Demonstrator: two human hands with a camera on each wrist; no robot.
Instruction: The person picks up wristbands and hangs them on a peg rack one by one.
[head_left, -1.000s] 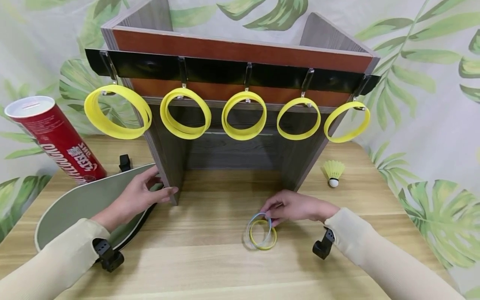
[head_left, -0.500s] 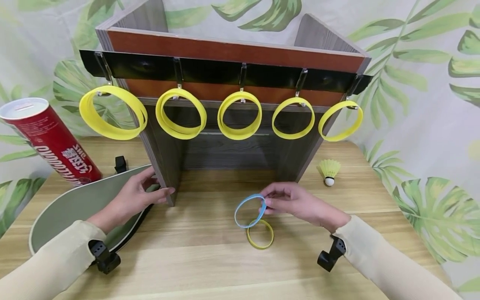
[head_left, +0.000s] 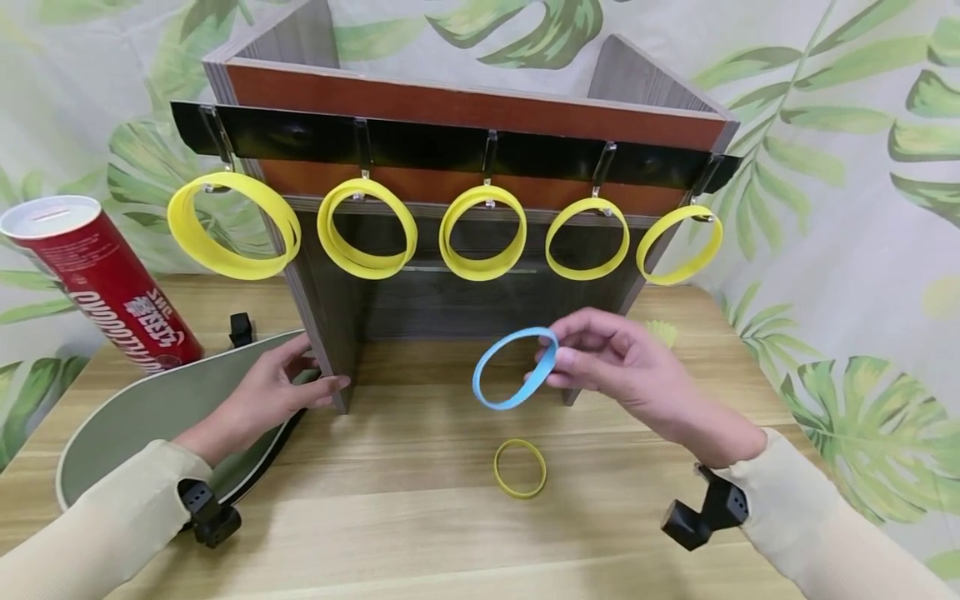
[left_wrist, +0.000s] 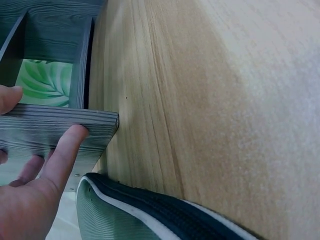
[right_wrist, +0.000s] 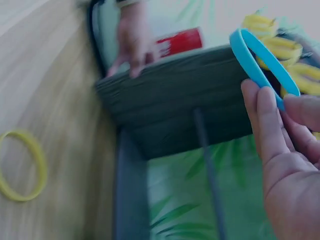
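My right hand (head_left: 637, 375) pinches a blue silicone wristband (head_left: 537, 381) between thumb and fingers, in front of the shelf's opening and above the table. In the right wrist view the wristband (right_wrist: 245, 56) stands tilted at the fingertips. On the wood table below lies a thin yellow wristband (head_left: 543, 477), apart from both hands. My left hand (head_left: 273, 392) grips the front edge of the grey wooden shelf's left side panel (head_left: 321, 342). In the left wrist view, thumb and fingers sit on opposite sides of that panel (left_wrist: 102, 122).
Yellow wristbands (head_left: 247, 268) hang from several hooks on a black strip (head_left: 423, 146) across the shelf's front. A red can (head_left: 127, 292) and a grey-green zipped case (head_left: 157, 417) stand at left. The yellow shuttlecock (head_left: 663, 332) is partly hidden behind my right hand.
My right hand has lifted the blue wristband off the table, away from the yellow one, moving up and slightly right toward the shelf. My left hand has stayed on the panel.
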